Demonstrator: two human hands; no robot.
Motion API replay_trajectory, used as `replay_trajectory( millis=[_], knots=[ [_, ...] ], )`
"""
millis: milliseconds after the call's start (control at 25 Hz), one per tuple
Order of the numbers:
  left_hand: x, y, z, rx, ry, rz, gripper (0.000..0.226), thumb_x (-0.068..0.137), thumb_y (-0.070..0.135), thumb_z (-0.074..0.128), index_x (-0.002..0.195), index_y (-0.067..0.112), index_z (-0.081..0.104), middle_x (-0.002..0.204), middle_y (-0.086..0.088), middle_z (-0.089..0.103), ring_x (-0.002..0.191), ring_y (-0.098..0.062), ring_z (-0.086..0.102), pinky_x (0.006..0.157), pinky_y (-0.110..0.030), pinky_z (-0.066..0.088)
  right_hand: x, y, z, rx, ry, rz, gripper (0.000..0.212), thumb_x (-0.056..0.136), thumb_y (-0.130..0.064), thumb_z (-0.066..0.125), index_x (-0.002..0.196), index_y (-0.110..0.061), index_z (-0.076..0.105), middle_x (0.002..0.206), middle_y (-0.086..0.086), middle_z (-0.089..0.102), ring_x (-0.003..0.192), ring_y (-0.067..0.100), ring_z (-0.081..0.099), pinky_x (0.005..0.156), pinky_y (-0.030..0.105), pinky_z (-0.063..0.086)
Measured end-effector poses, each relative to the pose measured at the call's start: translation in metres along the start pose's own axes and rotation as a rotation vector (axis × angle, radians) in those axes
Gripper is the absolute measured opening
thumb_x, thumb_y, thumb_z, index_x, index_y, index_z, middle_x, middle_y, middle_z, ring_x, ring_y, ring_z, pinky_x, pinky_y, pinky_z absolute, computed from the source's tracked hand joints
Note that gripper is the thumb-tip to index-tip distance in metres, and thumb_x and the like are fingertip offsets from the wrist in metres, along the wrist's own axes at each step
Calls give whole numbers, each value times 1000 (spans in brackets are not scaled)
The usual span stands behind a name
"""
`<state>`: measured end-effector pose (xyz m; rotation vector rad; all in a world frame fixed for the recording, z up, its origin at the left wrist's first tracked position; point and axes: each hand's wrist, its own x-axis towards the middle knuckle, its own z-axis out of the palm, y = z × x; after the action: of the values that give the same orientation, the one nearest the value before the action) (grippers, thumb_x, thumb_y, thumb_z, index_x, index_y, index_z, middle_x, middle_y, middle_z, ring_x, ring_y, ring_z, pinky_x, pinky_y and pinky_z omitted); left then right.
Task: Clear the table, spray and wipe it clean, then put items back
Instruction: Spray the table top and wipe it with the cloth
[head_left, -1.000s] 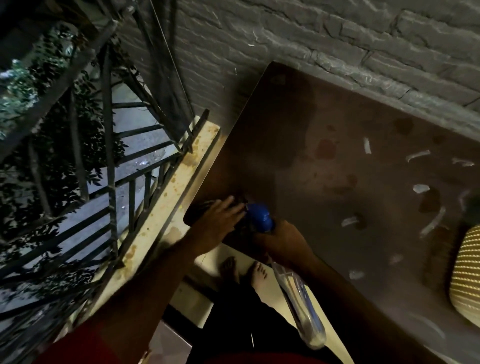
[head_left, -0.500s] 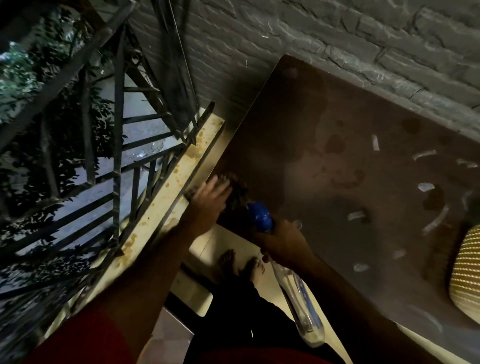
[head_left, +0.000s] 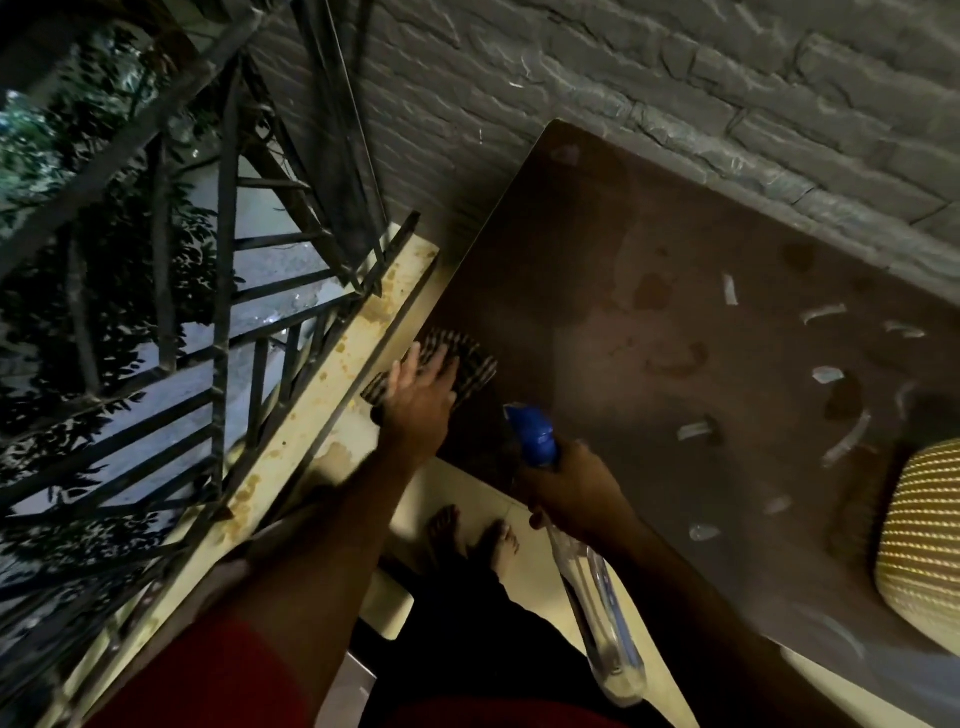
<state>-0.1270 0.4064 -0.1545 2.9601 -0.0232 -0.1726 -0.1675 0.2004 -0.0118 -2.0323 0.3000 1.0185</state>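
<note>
A dark brown bench (head_left: 649, 249) fills the right of the dim view, its far edge against a grey brick wall (head_left: 623, 78). Its top shows dark damp stains and pale, shiny streaks and blobs. A checked cloth (head_left: 470, 361) lies at the bench's near left corner, partly over the edge. The left hand (head_left: 421, 397) presses flat on the cloth, fingers spread and straight. The right hand (head_left: 574, 488) grips the neck of a clear spray bottle (head_left: 597, 597) with a blue nozzle (head_left: 530, 434), the nozzle over the bench's front edge and the body hanging down toward the person. A yellow woven object (head_left: 922, 530) is at the bench's right side. Left of the bench runs a stained cream ledge (head_left: 311, 431) with a dark metal railing (head_left: 223, 312). Most of the bench top between cloth and wall is open.
</note>
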Motion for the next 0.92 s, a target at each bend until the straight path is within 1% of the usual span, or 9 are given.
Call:
replay_trajectory(
  millis=[40, 200, 280, 360, 440, 600, 640, 840, 920],
  knots=[
    [-2, 20, 3, -18, -23, 15, 50, 93, 28, 50, 141, 20, 42, 154, -4, 32, 145, -33, 18, 114, -54, 15, 0, 2, -2, 10, 1, 6, 31, 84, -37, 73, 110, -24, 61, 83, 3, 73, 64, 16, 70, 72, 40, 64],
    [-65, 43, 33, 38, -136, 528, 59, 76, 26, 71, 132, 24, 50, 147, -3, 43, 140, -35, 29, 110, -59, 18, -3, 4, -14, 16, 51, -2, 38, 69, -53, 70, 96, -27, 63, 82, 5, 76, 70, 19, 73, 79, 45, 62],
    [-43, 10, 25, 103, -89, 475, 64, 74, 24, 75, 133, 26, 50, 148, -2, 42, 139, -33, 30, 109, -60, 18, -2, 7, -19, 10, 87, 26, 49, 58, -62, 63, 91, -26, 63, 83, 5, 76, 78, 22, 73, 84, 47, 60],
    [-1, 1, 13, 92, -40, 266, 56, 83, 22, 68, 136, 24, 50, 151, -4, 39, 141, -33, 27, 110, -61, 16, 3, 15, -24, 0, 139, 40, 38, 64, -54, 65, 89, -26, 62, 85, 2, 75, 81, 21, 71, 85, 46, 59],
    [18, 24, 3, 44, -34, 224, 52, 88, 24, 60, 138, 22, 47, 152, -4, 36, 142, -36, 24, 111, -62, 18, 7, 16, -25, 17, 182, 40, 38, 65, -50, 63, 94, -26, 64, 86, 0, 75, 81, 19, 71, 83, 42, 58],
    [-55, 54, 27, 30, -200, 812, 62, 70, 29, 73, 128, 27, 52, 144, -2, 48, 138, -35, 34, 106, -60, 32, 7, 10, -27, 41, 214, 33, 45, 65, -50, 59, 99, -21, 67, 87, 2, 74, 81, 21, 70, 81, 41, 57],
    [-52, 41, 24, 76, -255, 843, 67, 70, 30, 73, 132, 29, 48, 147, 0, 43, 140, -32, 30, 108, -59, 29, 6, 9, -30, 39, 217, 38, 47, 63, -52, 59, 97, -21, 67, 85, 2, 74, 80, 21, 71, 81, 42, 58],
    [71, 27, 6, 84, -92, 368, 49, 92, 27, 55, 140, 27, 46, 154, 0, 32, 144, -30, 20, 113, -56, 16, 14, 12, -41, 70, 316, 112, 44, 60, -58, 61, 86, -23, 63, 73, 2, 74, 72, 23, 73, 76, 46, 60],
    [70, 61, 8, 60, -137, 404, 52, 94, 31, 49, 144, 28, 38, 157, 1, 25, 146, -32, 14, 114, -56, 13, 17, 7, -45, 91, 339, 124, 32, 70, -50, 67, 89, -25, 64, 72, 2, 74, 70, 21, 73, 77, 44, 60]
  ],
)
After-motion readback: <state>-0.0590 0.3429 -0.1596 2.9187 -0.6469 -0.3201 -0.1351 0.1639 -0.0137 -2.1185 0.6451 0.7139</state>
